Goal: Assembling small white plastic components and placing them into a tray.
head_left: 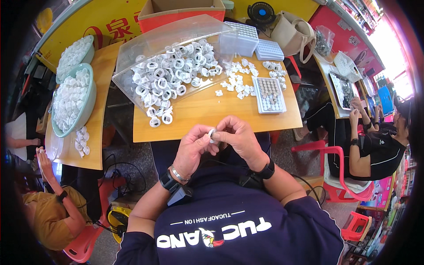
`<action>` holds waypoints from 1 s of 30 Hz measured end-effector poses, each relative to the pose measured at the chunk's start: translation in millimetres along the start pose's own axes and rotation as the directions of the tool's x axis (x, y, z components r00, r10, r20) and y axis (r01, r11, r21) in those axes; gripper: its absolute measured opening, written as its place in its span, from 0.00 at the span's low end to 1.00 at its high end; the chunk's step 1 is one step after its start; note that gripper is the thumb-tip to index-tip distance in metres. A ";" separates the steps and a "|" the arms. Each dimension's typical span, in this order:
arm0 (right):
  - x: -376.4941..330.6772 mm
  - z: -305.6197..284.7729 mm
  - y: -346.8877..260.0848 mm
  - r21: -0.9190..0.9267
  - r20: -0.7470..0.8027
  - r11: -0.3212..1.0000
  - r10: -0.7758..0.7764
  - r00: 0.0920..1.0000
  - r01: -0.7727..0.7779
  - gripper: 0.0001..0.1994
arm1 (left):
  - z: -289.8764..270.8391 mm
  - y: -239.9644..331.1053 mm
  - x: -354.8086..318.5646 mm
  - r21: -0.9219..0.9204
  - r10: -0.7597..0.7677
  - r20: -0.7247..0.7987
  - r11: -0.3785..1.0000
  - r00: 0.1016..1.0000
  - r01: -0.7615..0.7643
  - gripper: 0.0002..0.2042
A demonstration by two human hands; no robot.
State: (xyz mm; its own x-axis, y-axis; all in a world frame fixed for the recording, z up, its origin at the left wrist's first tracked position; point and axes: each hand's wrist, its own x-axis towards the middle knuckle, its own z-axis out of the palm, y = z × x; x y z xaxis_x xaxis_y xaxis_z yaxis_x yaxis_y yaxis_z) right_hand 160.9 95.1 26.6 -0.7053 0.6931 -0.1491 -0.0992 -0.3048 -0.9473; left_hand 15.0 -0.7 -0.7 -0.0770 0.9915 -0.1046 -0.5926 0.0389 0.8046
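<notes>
Just past the table's front edge, my left hand (191, 148) pinches a small white plastic part with a dark spot (212, 134) between thumb and fingers. My right hand (242, 138) closes on the same part from the other side, and its fingertips partly hide it. Beyond my hands, a clear plastic bin (126, 79) lies tipped, with many round white plastic parts (165, 81) spilling toward me. To its right are scattered small white pieces (240, 90) and a clear tray (260, 109) filled with rows of small round discs (270, 92).
Clear trays (240, 44) and a red box (181, 17) stand at the back, near a fan (261, 12) and a cloth bag (289, 35). Green basins (90, 104) of white parts sit left. Co-workers (57, 212) work at both sides; a pink chair (344, 176) stands right.
</notes>
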 end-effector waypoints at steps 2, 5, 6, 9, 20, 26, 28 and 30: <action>1.7 1.8 1.1 -0.007 -0.006 1.000 -0.012 1.000 0.012 0.06 | -1.7 -1.4 2.9 -0.117 -0.030 -0.022 0.993 0.999 0.027 0.11; 5.5 2.7 3.1 -0.034 -0.052 0.999 -0.024 0.998 0.023 0.06 | -5.1 -6.3 5.4 -0.214 -0.037 -0.031 0.976 0.999 0.029 0.10; 5.6 3.0 2.4 -0.034 -0.040 0.999 -0.013 0.999 0.011 0.07 | -5.3 -6.5 5.2 -0.213 -0.035 -0.032 0.977 0.999 0.028 0.10; 8.4 2.1 7.0 -0.036 -0.019 0.999 -0.004 1.000 0.004 0.07 | -6.2 -7.0 4.4 -0.228 -0.030 -0.065 0.974 0.997 0.015 0.09; 17.9 0.6 9.6 -0.125 0.053 0.989 0.082 0.995 -0.075 0.07 | -15.7 -3.0 -4.9 -0.046 -0.006 -0.077 0.999 0.997 0.002 0.07; 56.6 -44.4 -0.9 -0.963 -0.054 0.254 -0.516 0.855 0.093 0.08 | -28.8 -0.5 -4.1 -0.232 0.020 -0.156 0.971 0.988 -0.057 0.08; 67.3 -46.0 -1.9 -0.959 -0.065 0.271 -0.490 0.869 0.081 0.09 | -30.1 0.8 -4.5 -0.238 0.034 -0.149 0.969 0.988 -0.070 0.08; 76.4 -41.3 -2.3 -0.954 -0.074 0.291 -0.460 0.885 0.072 0.10 | -30.0 2.4 -5.9 -0.251 0.025 -0.166 0.966 0.986 -0.067 0.08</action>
State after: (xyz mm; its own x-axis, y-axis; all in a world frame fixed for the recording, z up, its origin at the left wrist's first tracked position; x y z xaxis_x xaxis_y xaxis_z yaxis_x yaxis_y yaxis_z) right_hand 136.2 175.7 5.7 -0.5267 0.8016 0.2829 0.5905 0.5844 -0.5566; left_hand -10.1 -10.2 -15.7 -0.2242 0.9578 -0.1799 -0.7680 -0.0600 0.6376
